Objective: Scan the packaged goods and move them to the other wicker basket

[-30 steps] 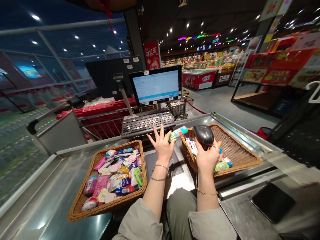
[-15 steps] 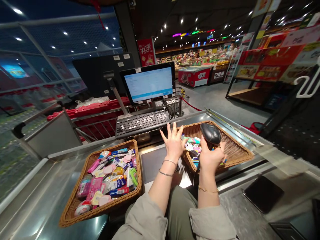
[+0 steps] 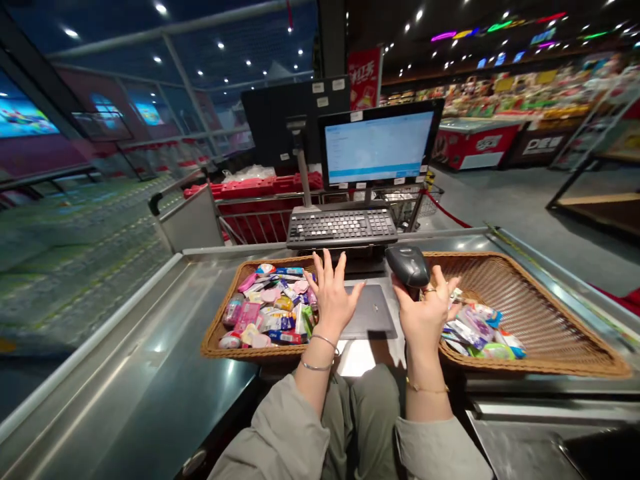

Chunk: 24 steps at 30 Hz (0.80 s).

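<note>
My left hand [image 3: 333,298] hovers with fingers spread and nothing in it, over the right end of the left wicker basket [image 3: 213,341]. Packed in that basket are small packaged goods [image 3: 273,307], among them toothpaste-like boxes and pink packets. A black handheld barcode scanner [image 3: 407,265] is held in my right hand [image 3: 425,310], its head pointing up and away; some of the fingers stand off the handle. Beside this hand lies the right wicker basket [image 3: 545,293], with a smaller heap of packaged goods [image 3: 483,330] at its left end.
Between the baskets a flat grey pad [image 3: 373,310] is set in the metal counter [image 3: 150,360]. Behind it stand a keyboard [image 3: 343,225] and a lit monitor [image 3: 380,147]. A shopping cart with red items [image 3: 260,187] is beyond the counter.
The view has turned left. My left hand has moved from beside the right basket to the left basket's edge. The scanner has stayed in my right hand, whose fingers have loosened.
</note>
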{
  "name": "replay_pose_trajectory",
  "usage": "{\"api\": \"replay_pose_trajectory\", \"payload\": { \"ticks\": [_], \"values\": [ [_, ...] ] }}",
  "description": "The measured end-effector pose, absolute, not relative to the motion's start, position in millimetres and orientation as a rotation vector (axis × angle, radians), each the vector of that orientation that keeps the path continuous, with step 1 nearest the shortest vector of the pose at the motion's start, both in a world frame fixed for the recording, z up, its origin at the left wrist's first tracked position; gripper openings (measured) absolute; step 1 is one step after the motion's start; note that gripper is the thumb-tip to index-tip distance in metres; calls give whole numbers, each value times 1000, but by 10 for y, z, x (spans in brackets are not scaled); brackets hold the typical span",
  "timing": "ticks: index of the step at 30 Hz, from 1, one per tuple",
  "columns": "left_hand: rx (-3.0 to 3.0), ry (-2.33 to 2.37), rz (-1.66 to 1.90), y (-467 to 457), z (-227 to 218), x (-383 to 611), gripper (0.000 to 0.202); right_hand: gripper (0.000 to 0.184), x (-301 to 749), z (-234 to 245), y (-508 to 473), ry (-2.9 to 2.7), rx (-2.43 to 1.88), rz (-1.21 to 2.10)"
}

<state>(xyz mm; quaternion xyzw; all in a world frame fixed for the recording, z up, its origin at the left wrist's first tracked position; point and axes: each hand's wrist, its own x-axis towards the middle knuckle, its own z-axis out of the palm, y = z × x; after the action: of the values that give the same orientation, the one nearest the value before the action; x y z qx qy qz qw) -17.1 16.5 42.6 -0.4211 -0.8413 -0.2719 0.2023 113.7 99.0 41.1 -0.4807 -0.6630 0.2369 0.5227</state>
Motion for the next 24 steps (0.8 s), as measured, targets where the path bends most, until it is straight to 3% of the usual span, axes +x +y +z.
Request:
{"api": "replay_pose_trajectory", "payload": {
  "ticks": [15,24],
  "values": [
    [-1035,-2643,-494,-753,232,-855,71,24,508,250,435,-2032,-884,722],
    [-1112,-2779,-295,-886,119,-926,68,34,389,122,306,-2103,-837,784]
  ]
}}
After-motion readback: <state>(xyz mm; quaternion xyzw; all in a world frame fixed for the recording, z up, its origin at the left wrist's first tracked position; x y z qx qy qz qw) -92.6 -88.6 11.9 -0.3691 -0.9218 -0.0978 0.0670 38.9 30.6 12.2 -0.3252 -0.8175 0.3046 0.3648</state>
